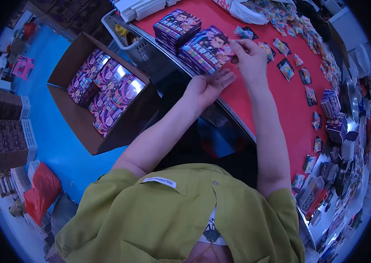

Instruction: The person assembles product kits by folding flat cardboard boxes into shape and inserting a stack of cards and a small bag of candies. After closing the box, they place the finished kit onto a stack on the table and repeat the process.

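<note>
One printed box (pixel 208 46) is pinched by the right hand (pixel 250 53), the open left hand (pixel 209 85) just beside it.

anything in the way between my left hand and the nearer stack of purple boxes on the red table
Nothing visible: the left hand is right by the near corner of the nearer stack. The other stack sits beyond it, out of that gap.

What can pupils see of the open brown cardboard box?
The open-topped, rectangular brown cardboard box sits left of the red-topped table, turned at an angle. Its plain inner walls surround glossy, purple printed packs, with a dark gap among them. Neither the left hand nor the right hand touches it. Its underside is hidden.
</note>
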`<control>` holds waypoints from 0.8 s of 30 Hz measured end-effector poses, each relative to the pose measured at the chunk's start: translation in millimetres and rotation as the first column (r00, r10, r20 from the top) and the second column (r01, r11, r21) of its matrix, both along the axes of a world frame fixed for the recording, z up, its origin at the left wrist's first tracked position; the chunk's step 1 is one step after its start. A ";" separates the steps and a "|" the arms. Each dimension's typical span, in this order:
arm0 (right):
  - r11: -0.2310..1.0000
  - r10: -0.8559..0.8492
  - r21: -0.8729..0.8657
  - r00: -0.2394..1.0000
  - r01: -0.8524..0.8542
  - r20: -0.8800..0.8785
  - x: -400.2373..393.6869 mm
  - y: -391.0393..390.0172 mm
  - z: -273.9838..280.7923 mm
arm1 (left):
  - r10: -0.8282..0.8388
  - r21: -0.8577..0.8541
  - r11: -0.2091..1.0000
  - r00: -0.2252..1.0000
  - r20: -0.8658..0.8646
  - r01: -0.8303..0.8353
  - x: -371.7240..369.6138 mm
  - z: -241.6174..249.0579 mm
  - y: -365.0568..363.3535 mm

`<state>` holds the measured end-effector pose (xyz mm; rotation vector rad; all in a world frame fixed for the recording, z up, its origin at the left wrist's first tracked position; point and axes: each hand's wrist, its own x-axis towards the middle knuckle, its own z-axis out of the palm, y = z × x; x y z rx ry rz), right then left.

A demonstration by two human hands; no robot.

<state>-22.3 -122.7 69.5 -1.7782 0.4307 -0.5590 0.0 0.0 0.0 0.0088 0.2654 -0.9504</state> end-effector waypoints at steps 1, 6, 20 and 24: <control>0.996 -0.042 -0.083 0.999 0.039 -0.024 13.5 -1.6 -11.1 | 0.024 -0.029 0.999 0.991 -0.128 -0.027 2.4 -0.2 -1.2; 0.959 -0.077 -0.268 0.995 0.090 0.058 52.4 -0.8 -30.2 | 0.056 -0.054 0.996 0.945 -0.321 -0.077 13.8 14.1 4.8; 0.892 -0.225 -0.351 0.953 0.285 0.203 6.2 -37.2 -37.4 | 0.146 -0.027 0.987 0.944 -0.296 -0.161 77.9 -15.3 8.4; 0.493 -0.470 -0.736 0.854 0.463 0.223 -91.2 -142.4 -36.0 | 0.103 -0.025 0.994 0.977 -0.187 -0.110 79.4 -15.9 13.4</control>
